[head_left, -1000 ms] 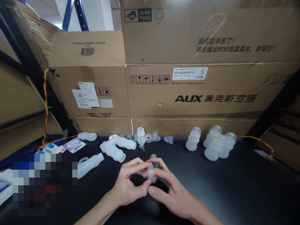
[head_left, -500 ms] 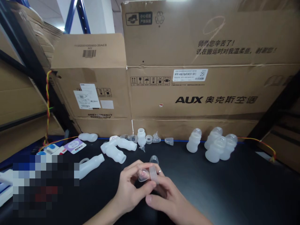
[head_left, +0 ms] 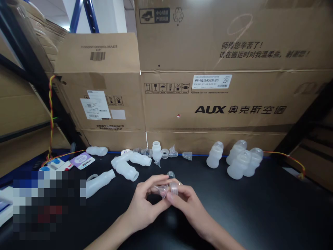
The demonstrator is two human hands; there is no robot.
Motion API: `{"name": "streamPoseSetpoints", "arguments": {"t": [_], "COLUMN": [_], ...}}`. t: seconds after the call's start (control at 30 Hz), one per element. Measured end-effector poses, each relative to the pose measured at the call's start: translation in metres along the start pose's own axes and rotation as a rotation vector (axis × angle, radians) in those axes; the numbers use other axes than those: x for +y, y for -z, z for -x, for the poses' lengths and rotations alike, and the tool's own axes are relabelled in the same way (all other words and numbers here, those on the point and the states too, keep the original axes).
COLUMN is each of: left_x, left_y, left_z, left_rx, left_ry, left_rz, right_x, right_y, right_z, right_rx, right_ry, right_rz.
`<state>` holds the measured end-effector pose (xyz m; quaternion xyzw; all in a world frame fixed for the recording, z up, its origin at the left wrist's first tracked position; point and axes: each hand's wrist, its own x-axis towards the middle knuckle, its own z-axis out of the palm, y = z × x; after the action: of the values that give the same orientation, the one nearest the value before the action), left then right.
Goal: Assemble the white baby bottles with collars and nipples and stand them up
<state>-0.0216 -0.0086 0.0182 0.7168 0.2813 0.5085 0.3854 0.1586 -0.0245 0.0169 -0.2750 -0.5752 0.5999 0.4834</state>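
Close together above the black tabletop, my left hand (head_left: pixel 144 205) and my right hand (head_left: pixel 188 205) meet around small bottle parts. A clear bottle nipple (head_left: pixel 162 190) is between the fingers of my left hand, its tip toward the left. The fingers of my right hand close on a translucent ring collar (head_left: pixel 173 188), which touches the nipple's wide end. Whether the nipple sits fully in the collar I cannot tell. Just behind the fingers stands a clear dome cap (head_left: pixel 171 174), partly hidden.
Several capped bottles (head_left: pixel 238 166) stand at the right. Open bottle bodies (head_left: pixel 127 170) lie at the left, and one stands upright (head_left: pixel 156 151) at the back. Beside it are a loose collar (head_left: pixel 164 153), a nipple (head_left: pixel 173 151) and a cup-shaped clear piece (head_left: pixel 187 155). Cardboard (head_left: pixel 171 118) walls the back.
The nipple has turned so its tip shows pointing left, and the collar has tilted. My right thumb has moved up onto the collar. The view has shifted slightly.
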Motion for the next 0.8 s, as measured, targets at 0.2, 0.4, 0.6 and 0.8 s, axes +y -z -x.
{"name": "streamPoseSetpoints", "arguments": {"t": [0.2, 0.4, 0.6, 0.8], "left_x": [-0.005, -0.012, -0.012, -0.018], "left_y": [0.002, 0.004, 0.001, 0.002], "left_z": [-0.003, 0.000, -0.001, -0.002], "left_rx": [0.015, 0.115, 0.043, -0.009], "left_ry": [0.068, -0.055, -0.205, -0.349], "left_rz": [-0.014, -0.213, -0.479, -0.499], "right_x": [0.003, 0.002, 0.002, 0.001], "right_y": [0.009, 0.009, 0.002, -0.007], "right_z": [-0.006, -0.005, 0.000, 0.003], "right_rx": [0.140, 0.102, 0.114, -0.019], "right_ry": [-0.072, -0.066, -0.152, -0.227], "right_rz": [-0.075, -0.052, -0.090, -0.151]}}
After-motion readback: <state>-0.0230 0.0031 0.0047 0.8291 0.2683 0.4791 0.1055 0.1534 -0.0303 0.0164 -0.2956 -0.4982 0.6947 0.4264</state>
